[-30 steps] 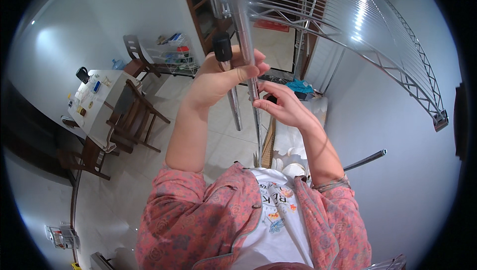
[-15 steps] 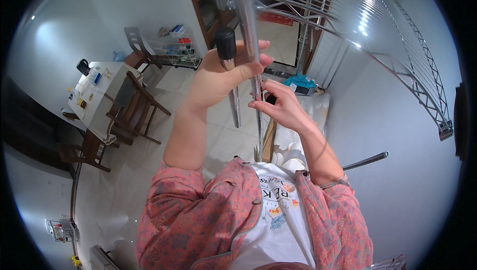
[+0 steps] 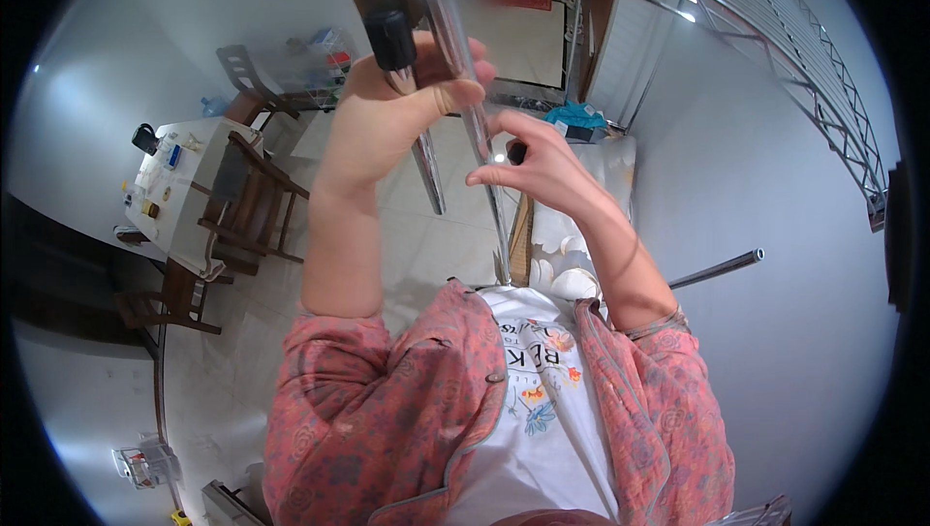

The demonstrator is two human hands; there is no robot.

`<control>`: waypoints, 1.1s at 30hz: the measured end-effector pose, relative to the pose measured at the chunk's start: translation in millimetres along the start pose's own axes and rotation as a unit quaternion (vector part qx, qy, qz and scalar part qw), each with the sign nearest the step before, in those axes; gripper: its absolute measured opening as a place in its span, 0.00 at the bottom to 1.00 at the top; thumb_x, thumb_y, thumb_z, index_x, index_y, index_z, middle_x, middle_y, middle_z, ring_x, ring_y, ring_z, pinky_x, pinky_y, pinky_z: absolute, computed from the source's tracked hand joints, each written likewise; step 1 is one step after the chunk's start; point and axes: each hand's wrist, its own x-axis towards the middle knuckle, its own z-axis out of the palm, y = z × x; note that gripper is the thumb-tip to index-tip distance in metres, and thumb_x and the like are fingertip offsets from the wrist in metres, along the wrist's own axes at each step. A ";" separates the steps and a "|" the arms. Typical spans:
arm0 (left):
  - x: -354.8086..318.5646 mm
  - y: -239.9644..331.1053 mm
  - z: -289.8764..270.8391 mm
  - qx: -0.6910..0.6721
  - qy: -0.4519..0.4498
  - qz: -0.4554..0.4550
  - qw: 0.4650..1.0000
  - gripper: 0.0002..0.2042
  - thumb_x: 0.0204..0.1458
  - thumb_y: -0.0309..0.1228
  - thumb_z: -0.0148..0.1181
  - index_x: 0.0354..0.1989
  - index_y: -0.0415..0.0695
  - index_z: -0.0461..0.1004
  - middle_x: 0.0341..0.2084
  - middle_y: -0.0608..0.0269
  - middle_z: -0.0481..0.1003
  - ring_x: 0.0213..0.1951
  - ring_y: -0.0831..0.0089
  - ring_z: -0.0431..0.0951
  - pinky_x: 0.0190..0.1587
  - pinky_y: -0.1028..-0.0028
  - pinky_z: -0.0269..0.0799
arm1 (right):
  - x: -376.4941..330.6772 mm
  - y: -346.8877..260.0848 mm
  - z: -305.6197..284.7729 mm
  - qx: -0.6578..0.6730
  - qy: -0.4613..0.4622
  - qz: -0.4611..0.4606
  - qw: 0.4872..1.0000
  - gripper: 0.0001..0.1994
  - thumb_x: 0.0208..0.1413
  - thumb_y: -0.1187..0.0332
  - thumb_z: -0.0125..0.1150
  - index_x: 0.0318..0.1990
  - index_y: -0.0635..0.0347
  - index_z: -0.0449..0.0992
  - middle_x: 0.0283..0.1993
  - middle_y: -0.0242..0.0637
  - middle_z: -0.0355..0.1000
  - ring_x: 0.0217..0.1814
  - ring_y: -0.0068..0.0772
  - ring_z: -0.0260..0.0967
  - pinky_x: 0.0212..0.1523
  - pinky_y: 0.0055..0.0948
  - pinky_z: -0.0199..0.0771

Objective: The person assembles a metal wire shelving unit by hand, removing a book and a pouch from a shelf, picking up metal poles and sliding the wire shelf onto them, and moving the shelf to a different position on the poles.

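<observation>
My left hand (image 3: 363, 129) is closed around a long upright chrome pole (image 3: 449, 32), its fingers behind and its thumb in front. A shorter chrome tube (image 3: 429, 177) with a black sleeve (image 3: 390, 40) at its upper part runs tilted through the same hand, behind the thumb. Lower down, my right hand (image 3: 547, 172) curls beside the long pole, its thumb tip across it. A small black piece (image 3: 518, 153) shows inside the curled fingers; its shape is mostly hidden. The upper ends of both metal parts blur toward the top edge.
A chrome wire shelf (image 3: 775, 51) reaches over from the upper right. Another metal tube (image 3: 717, 269) sticks out beside my right arm. On the left stand a white-covered table (image 3: 179, 187) and wooden chairs (image 3: 257, 197). A blue bag (image 3: 576, 121) lies beyond my right hand.
Both hands, the long pole and the short tube have shifted left and a little up in the view. The wire shelf has shifted up too. Both hands keep their grips.
</observation>
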 end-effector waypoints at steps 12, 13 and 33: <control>4.7 -0.2 -2.4 0.049 -0.037 0.039 0.997 0.19 0.50 0.23 0.63 0.51 0.34 0.70 0.40 0.54 0.78 0.46 0.66 0.78 0.52 0.68 0.72 | -4.0 -4.5 1.3 -0.040 0.027 -0.027 0.998 0.14 0.48 0.67 0.68 0.39 0.65 0.76 0.30 0.37 0.72 0.26 0.28 0.65 0.23 0.25 0.63; 4.6 -1.0 -1.7 0.038 -0.043 0.054 0.997 0.19 0.51 0.23 0.62 0.52 0.34 0.70 0.40 0.53 0.78 0.47 0.66 0.77 0.53 0.68 0.72 | -3.6 -5.1 1.7 -0.037 0.022 -0.014 0.999 0.14 0.49 0.67 0.67 0.40 0.65 0.76 0.31 0.37 0.72 0.26 0.27 0.65 0.24 0.25 0.64; 8.1 7.1 0.2 0.197 0.029 0.048 0.979 0.16 0.46 0.20 0.66 0.45 0.34 0.73 0.35 0.54 0.79 0.40 0.68 0.80 0.44 0.70 0.77 | -3.6 -14.4 4.5 -0.056 0.024 0.041 0.997 0.17 0.49 0.66 0.66 0.44 0.69 0.75 0.40 0.42 0.76 0.36 0.30 0.69 0.37 0.26 0.69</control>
